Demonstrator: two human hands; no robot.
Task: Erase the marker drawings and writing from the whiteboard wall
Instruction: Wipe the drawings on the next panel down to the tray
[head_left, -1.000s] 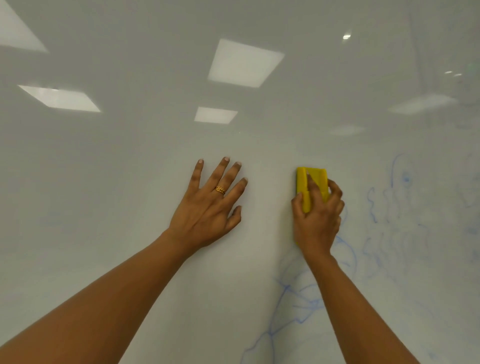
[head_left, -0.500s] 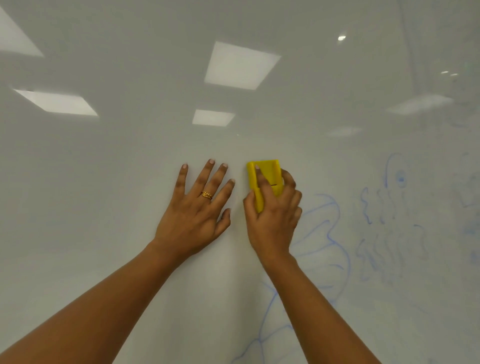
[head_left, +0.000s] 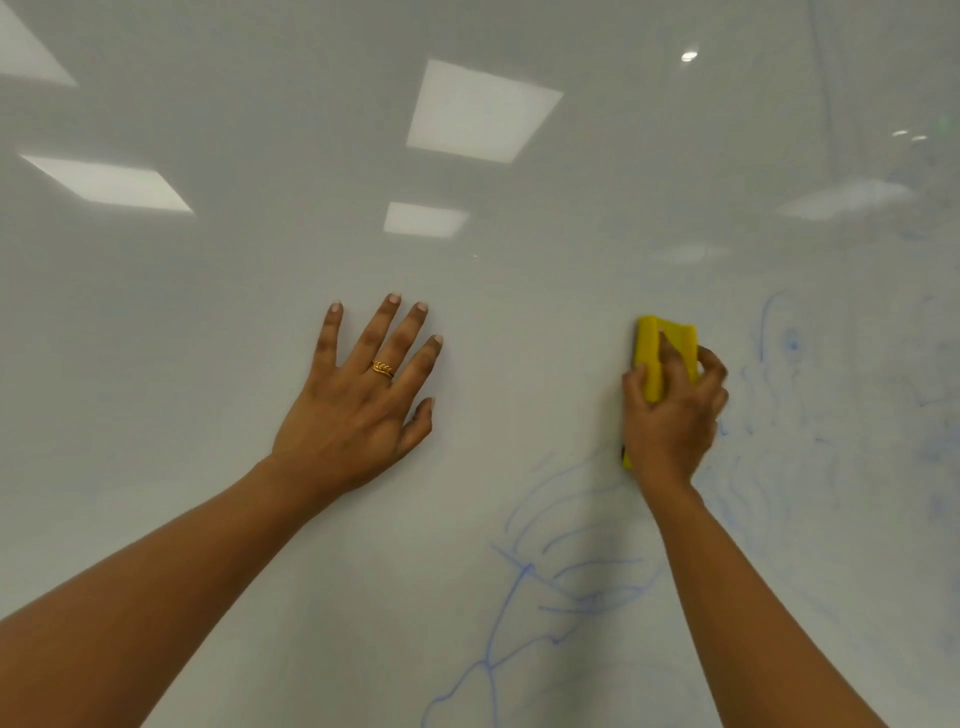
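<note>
While my right hand grips the yellow eraser flat against the whiteboard wall, my left hand rests open beside it, fingers spread, bracing me. Blue marker drawings lie just below the eraser and to its right, some faint, some crisp. I'd keep the pad fully flush, press evenly, and run overlapping strokes downward through the darker lines so no streaks remain.

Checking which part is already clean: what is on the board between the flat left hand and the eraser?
Head view: bare whiteboard between the left hand and the eraser; blue lines start lower down.
</note>
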